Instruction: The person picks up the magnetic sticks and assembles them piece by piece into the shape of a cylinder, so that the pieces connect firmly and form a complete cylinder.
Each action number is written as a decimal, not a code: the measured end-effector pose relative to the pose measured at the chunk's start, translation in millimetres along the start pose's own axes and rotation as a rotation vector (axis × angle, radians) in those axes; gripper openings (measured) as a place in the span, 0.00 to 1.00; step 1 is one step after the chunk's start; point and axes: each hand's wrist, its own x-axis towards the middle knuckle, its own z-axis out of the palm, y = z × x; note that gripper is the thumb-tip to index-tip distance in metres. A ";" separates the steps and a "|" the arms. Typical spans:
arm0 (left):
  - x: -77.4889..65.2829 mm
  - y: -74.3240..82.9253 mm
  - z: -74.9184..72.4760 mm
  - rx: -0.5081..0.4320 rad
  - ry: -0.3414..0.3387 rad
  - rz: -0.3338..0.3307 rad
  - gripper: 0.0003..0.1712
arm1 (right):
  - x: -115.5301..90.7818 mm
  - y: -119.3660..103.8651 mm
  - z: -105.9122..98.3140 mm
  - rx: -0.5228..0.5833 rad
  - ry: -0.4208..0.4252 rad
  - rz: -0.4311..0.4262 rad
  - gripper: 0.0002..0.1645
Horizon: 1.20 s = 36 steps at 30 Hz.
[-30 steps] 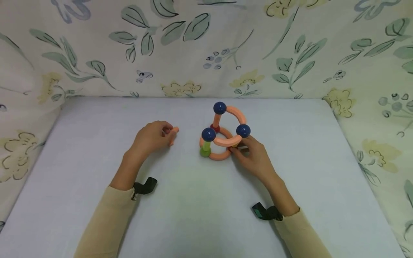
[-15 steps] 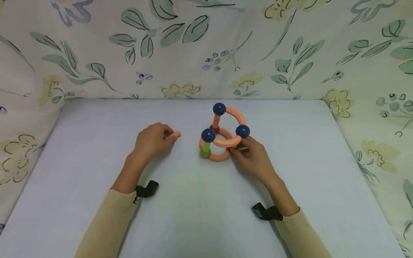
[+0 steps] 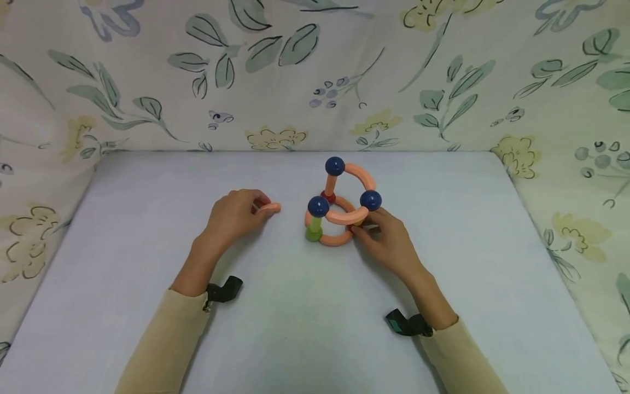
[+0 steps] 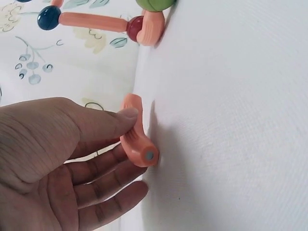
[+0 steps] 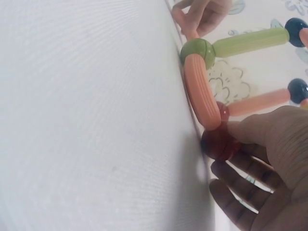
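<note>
My left hand (image 3: 236, 216) pinches a curved orange magnetic stick (image 4: 137, 140) between thumb and fingers; a grey magnet shows at its near end. To the right stands a ball-and-stick frame. Three blue balls (image 3: 318, 206) and curved orange sticks (image 3: 348, 216) form its top. Below, a green ball (image 3: 314, 233), red balls and more curved sticks (image 5: 201, 91) lie in a ring on the table. Upright sticks, one light green (image 5: 252, 42), join the two levels. My right hand (image 3: 391, 241) pinches a red ball (image 5: 217, 144) at the frame's lower right corner, partly hidden by the fingers.
The white table (image 3: 295, 328) ends at the back against a floral cloth (image 3: 295, 82). Black wrist cameras (image 3: 225, 289) are strapped to both wrists, beside beige sleeves. The held stick is a short gap left of the frame.
My left hand has turned the curved stick and moved slightly right, toward the frame. The right hand and the frame have stayed in place.
</note>
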 end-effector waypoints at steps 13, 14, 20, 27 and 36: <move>0.9 -3.8 -16.0 -0.188 -0.131 0.010 0.20 | 0.3 -2.8 -0.5 -0.007 -0.006 0.014 0.14; 1.3 -4.2 -17.0 -0.201 -0.139 0.008 0.20 | 0.2 -2.8 -0.4 -0.007 -0.005 0.013 0.14; 0.3 -5.3 -19.9 -0.279 -0.159 0.013 0.20 | 0.0 -2.8 -0.1 -0.014 -0.006 0.018 0.14; 1.5 -3.1 -17.9 -0.367 -0.132 -0.016 0.22 | -0.9 -2.1 -1.4 -0.022 -0.006 0.030 0.14; 2.1 10.5 -22.8 -0.593 -0.178 0.025 0.29 | 0.2 -2.1 0.0 -0.007 -0.003 0.009 0.14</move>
